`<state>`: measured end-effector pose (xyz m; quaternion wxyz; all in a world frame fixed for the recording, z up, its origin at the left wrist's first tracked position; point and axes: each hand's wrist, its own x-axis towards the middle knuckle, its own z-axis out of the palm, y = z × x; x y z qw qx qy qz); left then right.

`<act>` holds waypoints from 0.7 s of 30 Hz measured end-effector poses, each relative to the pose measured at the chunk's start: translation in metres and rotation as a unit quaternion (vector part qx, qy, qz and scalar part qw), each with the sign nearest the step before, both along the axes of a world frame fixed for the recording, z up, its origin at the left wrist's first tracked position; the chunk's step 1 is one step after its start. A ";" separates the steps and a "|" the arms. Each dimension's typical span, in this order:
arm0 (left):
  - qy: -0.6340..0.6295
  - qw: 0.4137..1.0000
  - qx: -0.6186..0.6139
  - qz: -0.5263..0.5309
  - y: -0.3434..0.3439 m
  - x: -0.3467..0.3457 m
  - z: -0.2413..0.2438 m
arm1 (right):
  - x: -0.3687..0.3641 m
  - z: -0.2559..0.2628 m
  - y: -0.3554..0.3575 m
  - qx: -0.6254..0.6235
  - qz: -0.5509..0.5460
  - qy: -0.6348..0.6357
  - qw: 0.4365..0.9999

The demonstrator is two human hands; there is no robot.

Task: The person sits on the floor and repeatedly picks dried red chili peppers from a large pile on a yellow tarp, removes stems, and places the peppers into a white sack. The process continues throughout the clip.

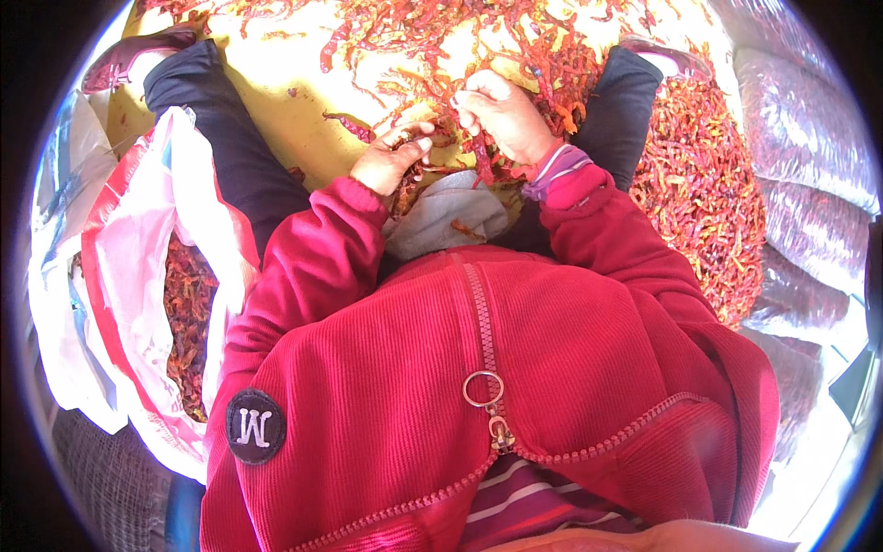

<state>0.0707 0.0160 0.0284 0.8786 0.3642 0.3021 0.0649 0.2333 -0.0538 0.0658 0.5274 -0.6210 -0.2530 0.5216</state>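
Dried red chillies [566,62] lie loosely over a yellow sheet [276,90] between my spread legs. My left hand [394,157] is curled around several darker dried chillies, which stick out below its fingers. Close by on the right, my right hand [502,114] has its fingers bent and thumb against the index finger; whether something small is pinched there cannot be told. A red chilli [481,157] hangs or lies just below those fingers. Under both hands, a grey cloth [452,210] lies near my lap with a small chilli piece on it.
On the left stands an opened white and red woven sack [131,276] with dried chillies inside. A large heap of chillies [697,200] lies beyond my right leg. Several filled clear plastic bags [804,131] are stacked at the far right. Dark mesh [110,476] shows at lower left.
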 end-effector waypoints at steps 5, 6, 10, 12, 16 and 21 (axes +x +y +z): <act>0.016 0.999 -0.038 0.033 0.003 0.007 0.015 | -0.021 -0.031 -0.005 0.061 0.125 -0.222 0.965; 0.030 0.999 -0.007 0.042 0.001 0.004 0.006 | -0.026 -0.025 -0.002 0.059 0.143 -0.250 0.956; 0.082 0.988 -0.039 0.128 0.014 0.003 -0.006 | -0.013 -0.021 0.014 0.068 0.177 -0.411 0.892; 0.086 0.981 -0.064 0.159 0.017 0.004 -0.005 | -0.012 -0.023 0.030 0.086 0.198 -0.558 0.801; 0.067 0.985 -0.088 0.134 0.015 -0.005 -0.009 | -0.019 -0.029 0.048 0.063 0.289 -0.645 0.705; 0.095 0.983 -0.060 0.145 0.013 -0.016 -0.004 | 0.002 -0.034 -0.011 -0.093 0.287 -0.663 0.685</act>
